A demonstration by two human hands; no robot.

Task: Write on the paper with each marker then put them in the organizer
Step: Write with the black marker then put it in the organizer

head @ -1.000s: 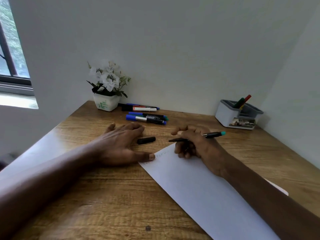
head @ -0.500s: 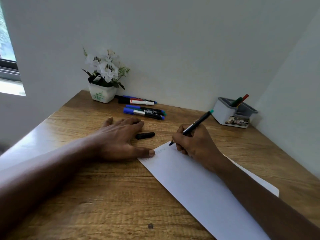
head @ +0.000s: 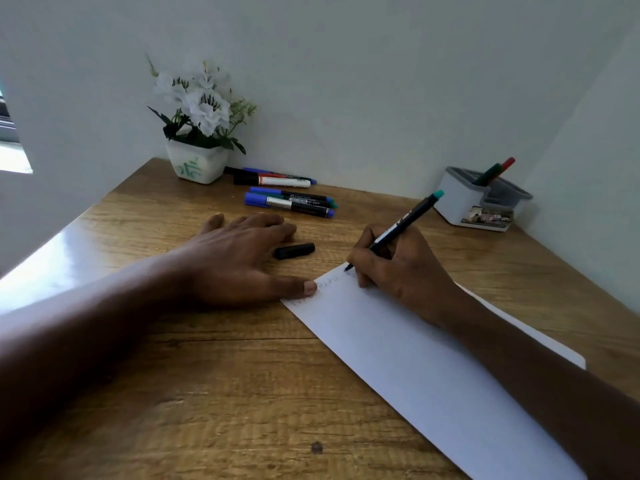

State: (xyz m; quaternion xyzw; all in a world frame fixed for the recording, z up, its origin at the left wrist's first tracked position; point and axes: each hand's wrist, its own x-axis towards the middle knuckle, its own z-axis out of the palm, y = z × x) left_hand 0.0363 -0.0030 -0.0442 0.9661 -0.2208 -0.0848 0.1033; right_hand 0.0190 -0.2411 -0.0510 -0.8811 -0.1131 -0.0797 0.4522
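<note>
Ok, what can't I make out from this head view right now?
All head view:
- Writing on the paper: too faint and small to read.
- Inside of the organizer: hidden by its walls; only two marker tops show.
- Loose markers at the back: they overlap, so the count is unclear.
- Paper's near end: cut by the bottom edge and under the right forearm.

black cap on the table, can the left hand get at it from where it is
Probably yes. The black cap lies on the table beside the fingertips of the left hand, nothing between them, though its thumb might leave the paper it pins.
</note>
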